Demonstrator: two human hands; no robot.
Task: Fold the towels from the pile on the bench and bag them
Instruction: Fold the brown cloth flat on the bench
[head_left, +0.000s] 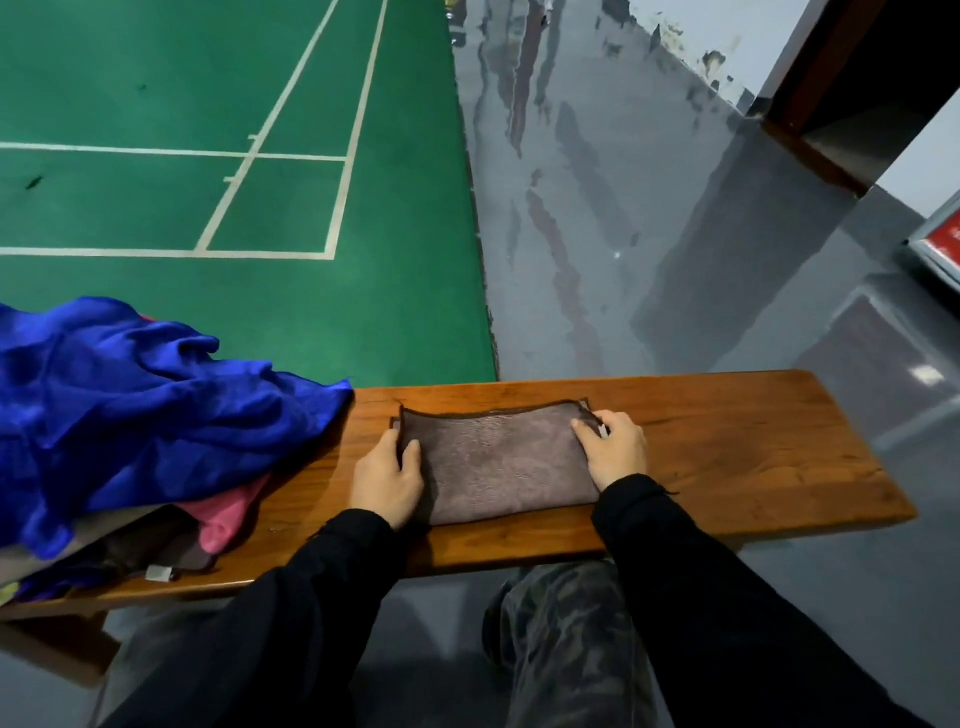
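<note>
- A long brown wooden bench stands on a glossy grey floor, beside a green sports court mat with white lines; a white wall with a dark doorway frame lies far right.
- One folded brown-grey towel lies flat mid-bench. One heap, the pile of crumpled towels, covers the bench's left end: blue on top, pink and dark ones beneath.
- Two hands: the left hand grips the towel's left edge, thumb on top; the right hand pinches its far right corner.
- Bare wood runs from the towel to the bench's right end.
</note>
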